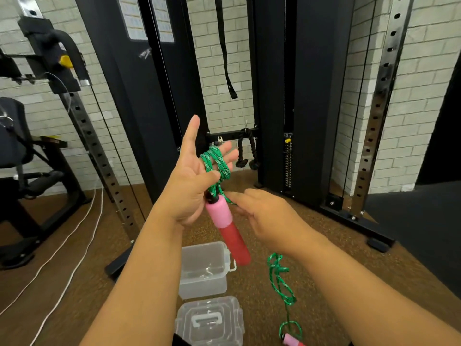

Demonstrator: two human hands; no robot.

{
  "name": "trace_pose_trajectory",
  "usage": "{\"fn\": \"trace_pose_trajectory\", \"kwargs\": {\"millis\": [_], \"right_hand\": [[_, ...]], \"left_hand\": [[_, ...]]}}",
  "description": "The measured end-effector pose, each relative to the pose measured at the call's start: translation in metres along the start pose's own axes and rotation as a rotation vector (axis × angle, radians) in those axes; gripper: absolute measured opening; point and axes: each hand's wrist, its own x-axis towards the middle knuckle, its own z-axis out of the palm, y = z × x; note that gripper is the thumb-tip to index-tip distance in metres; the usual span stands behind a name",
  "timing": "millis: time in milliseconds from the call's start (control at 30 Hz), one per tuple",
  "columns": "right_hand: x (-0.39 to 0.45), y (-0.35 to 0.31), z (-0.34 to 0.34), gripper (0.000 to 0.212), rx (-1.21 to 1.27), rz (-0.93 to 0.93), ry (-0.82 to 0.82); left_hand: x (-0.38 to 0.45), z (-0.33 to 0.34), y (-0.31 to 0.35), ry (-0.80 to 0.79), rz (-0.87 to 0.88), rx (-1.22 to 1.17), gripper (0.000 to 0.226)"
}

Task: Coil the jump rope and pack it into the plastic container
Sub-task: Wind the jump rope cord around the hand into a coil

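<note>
Coils of green braided jump rope (216,161) wound over spread left hand (193,178), thumb pinning them; pink-and-red foam handle (225,228) slanting down-right below. Right hand (264,216) nearer the slack, grip unclear. Clear plastic container (202,283) on floor (336,245) beneath.

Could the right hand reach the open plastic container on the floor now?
Probably yes: the container stands open, its lid beside it; the right hand, up by the rope, must lower.

Mid-frame, my raised left hand (193,181) spreads its fingers, thumb pinning the jump rope (217,163) my right hand (264,214) pinches.
</note>
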Motion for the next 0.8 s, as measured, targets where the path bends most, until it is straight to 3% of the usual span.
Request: {"fn": "trace_pose_trajectory", "kwargs": {"millis": [67,200,400,500,800], "right_hand": [[0.0,-0.003,-0.007,0.049,-0.026,-0.005,-0.019],[0.003,-0.011,-0.023,0.018,-0.138,-0.129,0.105],[0.017,-0.015,-0.051,0.027,-0.189,-0.196,0.254],[0.027,-0.012,-0.06,0.026,-0.2,-0.174,0.278],[0.046,0.004,-0.058,0.013,-0.021,-0.004,0.325]], "left_hand": [[0.0,-0.003,0.0,0.002,-0.025,-0.014,0.101],[-0.002,-0.004,-0.002,-0.029,-0.051,-0.062,0.095],[-0.006,0.001,-0.011,-0.14,-0.112,-0.216,0.071],[-0.006,0.002,-0.015,-0.107,-0.084,-0.168,0.071],[-0.01,0.013,-0.008,-0.24,-0.144,-0.189,0.066]]}}
